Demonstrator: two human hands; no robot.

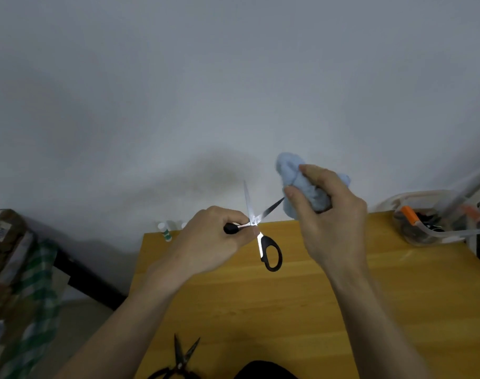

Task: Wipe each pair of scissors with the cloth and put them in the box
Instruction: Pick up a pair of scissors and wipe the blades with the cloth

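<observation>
- The left hand point(214, 239) grips one black plastic handle of the steel-bladed scissors point(256, 228), fingers curled round it, and holds the tool raised above the far edge of the yellow wooden table point(315, 310).
- The scissors are spread wide: one polished blade points up, the other points right into the cloth, and the free oval handle loop hangs down.
- The right hand point(331, 214) clamps the bunched pale-blue fleecy cloth point(296, 184) between thumb and fingers; the tip of the right-pointing blade meets the cloth.
- Step in hand, as judged: wiping the open blades. Draw the cloth from pivot to tip, along the flat face and away from the cutting edge. Keep the handle grip firm so the blades cannot swing shut on the cloth.
- Wipe both faces of each blade, then close the scissors before stowing.
- The clear plastic box point(435, 220) stands at the table's far right corner, well apart from the hands; it contains dark and orange items.
- A second pair, dark all-metal scissors point(181, 359), lies open on the near table edge, not yet handled.
</observation>
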